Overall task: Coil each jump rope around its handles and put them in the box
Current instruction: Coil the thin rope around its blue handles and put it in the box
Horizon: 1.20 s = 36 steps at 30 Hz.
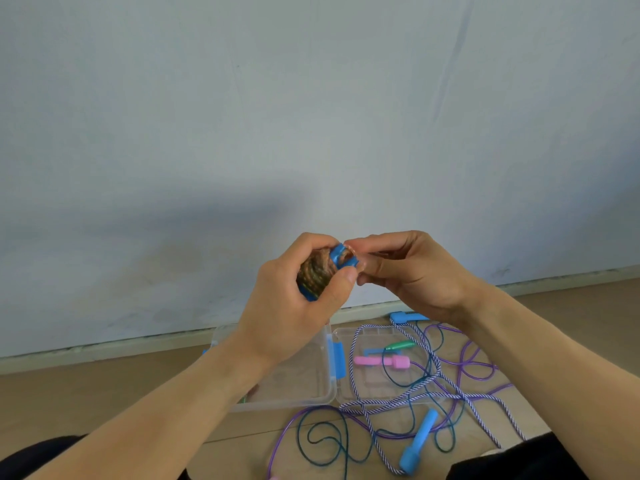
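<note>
My left hand [304, 289] grips a jump rope bundle [320, 271]: brownish multicoloured cord wound round blue handles, held up in front of the wall. My right hand [412, 268] pinches the cord end at the top of the bundle, by the blue handle tips. Below on the floor lies a clear plastic box [311, 382] with a blue latch, its lid [377, 389] folded open to the right. Several loose ropes sprawl over the lid and floor: a blue-white striped rope [443, 377] with a blue handle [417, 441], a purple rope [467, 355] and a teal rope [325, 441].
Pink handles [381, 361] and a green handle [400, 345] lie on the open lid. Another blue handle [405, 317] rests near the skirting board. A pale wall fills the upper view. My dark-clothed knees show at both bottom corners.
</note>
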Available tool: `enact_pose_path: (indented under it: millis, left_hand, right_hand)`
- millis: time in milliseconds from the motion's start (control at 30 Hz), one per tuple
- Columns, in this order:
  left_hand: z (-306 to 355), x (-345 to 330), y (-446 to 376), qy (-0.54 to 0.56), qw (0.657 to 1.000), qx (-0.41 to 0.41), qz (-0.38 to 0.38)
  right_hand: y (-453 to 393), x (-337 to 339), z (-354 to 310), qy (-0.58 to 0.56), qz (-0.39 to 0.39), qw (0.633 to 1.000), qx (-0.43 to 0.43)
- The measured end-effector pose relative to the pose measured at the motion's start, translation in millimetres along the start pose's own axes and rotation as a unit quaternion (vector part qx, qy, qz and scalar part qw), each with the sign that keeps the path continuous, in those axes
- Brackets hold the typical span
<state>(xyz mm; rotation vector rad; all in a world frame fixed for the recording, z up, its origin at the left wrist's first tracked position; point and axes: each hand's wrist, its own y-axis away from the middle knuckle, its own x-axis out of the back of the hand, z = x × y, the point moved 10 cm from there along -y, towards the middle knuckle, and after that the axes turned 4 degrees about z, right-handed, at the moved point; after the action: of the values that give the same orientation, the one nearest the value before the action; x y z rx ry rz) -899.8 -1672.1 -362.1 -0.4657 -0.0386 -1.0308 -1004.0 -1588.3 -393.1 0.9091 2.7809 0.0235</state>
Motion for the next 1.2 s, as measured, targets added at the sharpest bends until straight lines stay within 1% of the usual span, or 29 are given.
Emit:
enact_pose_path:
  millis: [100,167,233,300,333,467,600,700,833,900,1000,1033,1133,1200]
  left_hand:
    - [-2,4,-4,-0.059,0.998,-0.019,0.012]
    - [-6,5,-5,-0.106,0.994,-0.016,0.014]
    - [-14,3,-6,-0.141,0.99,0.003,-0.002]
    - [-24,-1,-6,-0.171,0.985,0.024,-0.028]
    - [-28,-3,-5,-0.183,0.982,0.032,-0.039]
    - [-35,-6,-4,-0.21,0.975,0.042,-0.065]
    - [-39,-11,-3,-0.209,0.973,0.053,-0.082]
    - [-44,-14,-2,-0.21,0.971,0.063,-0.1]
    - [-51,-17,1,-0.15,0.976,0.105,-0.114]
    - [-51,-19,1,-0.107,0.98,0.125,-0.112]
    - [-50,-22,1,-0.069,0.978,0.156,-0.12]
    - [-50,-23,1,-0.061,0.976,0.167,-0.125]
    - [-53,-25,2,-0.041,0.967,0.201,-0.151]
    - [-58,-27,4,-0.055,0.959,0.218,-0.172]
  right_hand:
    - [1,1,-3,-0.005,-0.001,1.0,-0.016]
    - [4,2,-6,0.027,0.01,0.999,-0.017]
    - [6,1,-10,0.114,0.025,0.993,0.004]
    - [8,-2,-13,0.224,0.032,0.973,0.04]
    - [9,-4,-13,0.259,0.032,0.964,0.05]
    - [10,-7,-10,0.323,0.035,0.943,0.073]
    - [10,-10,-12,0.371,0.018,0.922,0.107]
    - [11,-9,-12,0.382,0.03,0.917,0.11]
    - [9,-3,-10,0.391,0.051,0.912,0.111]
    - [9,-8,-13,0.425,0.04,0.894,0.138]
    - [12,-18,-20,0.496,0.034,0.847,0.188]
    - [13,-19,-21,0.509,0.039,0.837,0.198]
    - [16,-20,-28,0.513,0.06,0.826,0.224]
    - [19,-20,-34,0.497,0.078,0.831,0.238]
